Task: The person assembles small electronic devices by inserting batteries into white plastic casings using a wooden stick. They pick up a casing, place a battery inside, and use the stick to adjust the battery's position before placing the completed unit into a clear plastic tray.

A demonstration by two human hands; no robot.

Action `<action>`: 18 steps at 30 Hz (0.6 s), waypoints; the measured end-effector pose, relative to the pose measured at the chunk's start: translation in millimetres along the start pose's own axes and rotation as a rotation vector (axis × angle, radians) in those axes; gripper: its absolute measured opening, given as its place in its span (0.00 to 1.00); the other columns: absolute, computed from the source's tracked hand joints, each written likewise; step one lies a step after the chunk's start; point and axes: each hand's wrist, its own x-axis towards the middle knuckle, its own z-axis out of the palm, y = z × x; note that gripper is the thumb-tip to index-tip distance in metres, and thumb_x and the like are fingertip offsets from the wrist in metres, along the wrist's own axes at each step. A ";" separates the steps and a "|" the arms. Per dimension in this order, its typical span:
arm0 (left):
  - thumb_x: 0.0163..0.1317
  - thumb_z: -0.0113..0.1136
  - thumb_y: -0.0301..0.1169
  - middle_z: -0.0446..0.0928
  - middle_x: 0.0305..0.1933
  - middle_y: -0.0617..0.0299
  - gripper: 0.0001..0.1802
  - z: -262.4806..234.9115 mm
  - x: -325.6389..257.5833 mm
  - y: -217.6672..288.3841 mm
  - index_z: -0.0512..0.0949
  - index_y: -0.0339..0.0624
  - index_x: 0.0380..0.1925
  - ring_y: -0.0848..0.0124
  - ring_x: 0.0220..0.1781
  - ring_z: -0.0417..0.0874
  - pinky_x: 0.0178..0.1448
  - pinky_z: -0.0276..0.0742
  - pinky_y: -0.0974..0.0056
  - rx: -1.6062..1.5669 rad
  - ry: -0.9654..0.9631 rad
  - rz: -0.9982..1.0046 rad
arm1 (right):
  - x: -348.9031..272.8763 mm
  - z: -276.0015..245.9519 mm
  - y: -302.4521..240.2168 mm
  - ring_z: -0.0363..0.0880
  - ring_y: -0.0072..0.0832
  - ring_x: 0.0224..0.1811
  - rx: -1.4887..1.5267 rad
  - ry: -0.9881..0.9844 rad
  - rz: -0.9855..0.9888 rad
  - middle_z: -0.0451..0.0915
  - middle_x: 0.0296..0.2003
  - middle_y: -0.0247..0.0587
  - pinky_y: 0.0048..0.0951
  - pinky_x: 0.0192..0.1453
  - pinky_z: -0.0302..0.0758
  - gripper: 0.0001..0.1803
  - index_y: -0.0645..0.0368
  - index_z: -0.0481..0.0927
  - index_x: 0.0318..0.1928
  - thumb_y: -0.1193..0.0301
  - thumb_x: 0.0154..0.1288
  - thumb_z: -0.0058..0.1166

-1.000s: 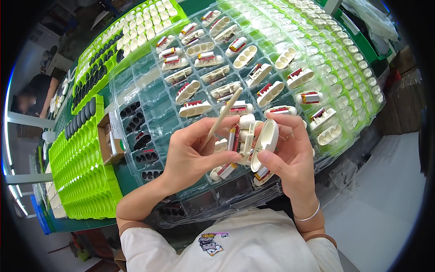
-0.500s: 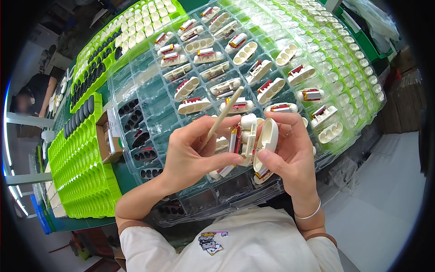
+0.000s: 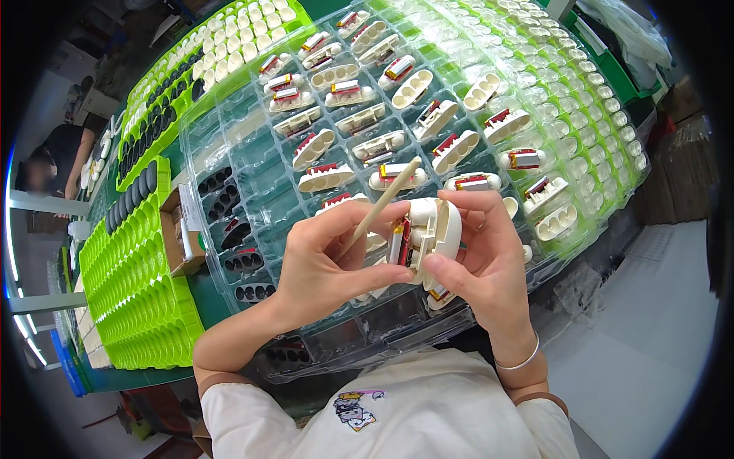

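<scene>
My right hand (image 3: 480, 264) grips an open white earbud case (image 3: 434, 229), hinged apart, with a red and white part showing inside. My left hand (image 3: 327, 264) pinches a thin wooden stick (image 3: 384, 203) whose lower end meets the case's inner side. Both hands hover over a clear plastic tray (image 3: 252, 164) with pockets holding several more white cases (image 3: 326, 177), some with red inserts.
Bright green trays (image 3: 141, 294) stack at the left, some filled with black parts (image 3: 130, 199). A small cardboard box (image 3: 180, 233) sits between them. More green trays with clear pockets (image 3: 581, 84) run along the right. A person (image 3: 50, 164) sits far left.
Both hands stay together over the tray; the case has turned slightly in my right hand and the stick has shifted a little against it.
</scene>
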 end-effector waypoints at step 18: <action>0.35 0.71 0.25 0.75 0.26 0.71 0.29 -1.4 -3.3 2.9 0.75 0.40 0.44 0.89 0.17 0.55 0.18 0.45 0.78 -0.041 -0.008 -0.002 | 3.3 -8.9 -1.1 0.71 0.24 0.45 0.160 -0.148 0.143 0.73 0.39 0.40 0.29 0.47 0.73 0.28 0.59 0.65 0.48 0.78 0.45 0.62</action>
